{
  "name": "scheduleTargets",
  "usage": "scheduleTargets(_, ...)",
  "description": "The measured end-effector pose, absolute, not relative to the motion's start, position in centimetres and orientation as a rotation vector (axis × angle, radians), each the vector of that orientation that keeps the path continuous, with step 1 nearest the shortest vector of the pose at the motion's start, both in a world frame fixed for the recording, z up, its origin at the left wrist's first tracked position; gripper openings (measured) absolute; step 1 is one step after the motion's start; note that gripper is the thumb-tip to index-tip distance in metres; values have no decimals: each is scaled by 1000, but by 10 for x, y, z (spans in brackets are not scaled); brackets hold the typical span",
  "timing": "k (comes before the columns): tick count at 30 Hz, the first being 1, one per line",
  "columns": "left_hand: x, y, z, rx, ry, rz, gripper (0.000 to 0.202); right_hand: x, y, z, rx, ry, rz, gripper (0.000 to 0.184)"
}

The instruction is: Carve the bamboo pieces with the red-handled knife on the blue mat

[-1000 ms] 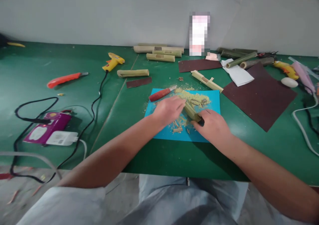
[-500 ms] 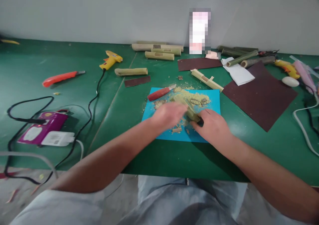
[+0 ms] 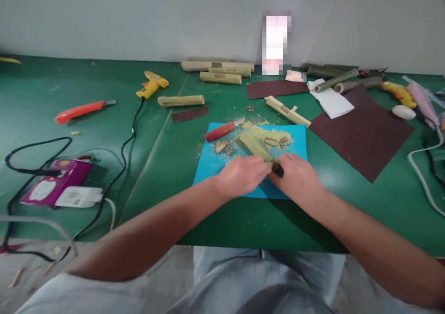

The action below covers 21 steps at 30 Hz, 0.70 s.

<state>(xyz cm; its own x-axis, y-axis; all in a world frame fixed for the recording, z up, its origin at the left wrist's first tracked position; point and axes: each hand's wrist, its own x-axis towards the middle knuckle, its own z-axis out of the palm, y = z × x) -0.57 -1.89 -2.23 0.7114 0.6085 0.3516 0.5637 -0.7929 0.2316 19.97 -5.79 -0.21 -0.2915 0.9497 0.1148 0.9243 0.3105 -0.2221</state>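
A greenish bamboo piece [image 3: 253, 143] slants over a blue sheet [image 3: 212, 163], its near end in my right hand [image 3: 295, 177], whose fingers are closed round it. My left hand [image 3: 243, 175] is closed at the same near end, slightly blurred; whatever is between its fingers is hidden. Pale yellow shavings and dust [image 3: 278, 137] lie around the bamboo. On the sheet's far left rests a red-handled knife [image 3: 220, 131], with brown bark-like scraps [image 3: 223, 147] just below it.
Cut bamboo tubes [image 3: 220, 78] lie along the wall. A yellow glue gun [image 3: 151, 86], an orange utility knife [image 3: 83, 112] and a purple power strip [image 3: 57, 182] with cords are on the left. Brown sandpaper-like sheets [image 3: 365, 137] and a white paper [image 3: 332, 101] lie right.
My left hand has moved down and toward my right hand, along the bamboo to its near end. More of the bamboo's far part now shows. My right hand has hardly moved.
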Motion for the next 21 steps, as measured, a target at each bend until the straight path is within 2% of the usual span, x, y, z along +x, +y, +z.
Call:
scheduleTargets(3,-7,-17,-20,2728,1218,827,36,199,-58,-1,-1722,-2356,148,24)
scheduleTargets(8,-4,-16,-18,2876,938,613,36,199,-59,1,-1700,-2404,159,17)
scheduleTargets(12,-7,-12,-19,2767,1233,748,36,200,-59,-2,-1704,-2368,134,23)
scheduleTargets(16,-9,-15,-19,2831,1054,573,39,200,-58,-5,-1668,-2386,115,20)
scheduleTargets(21,-13,-10,-20,2693,1341,755,40,200,-58,-4,-1693,-2364,106,24)
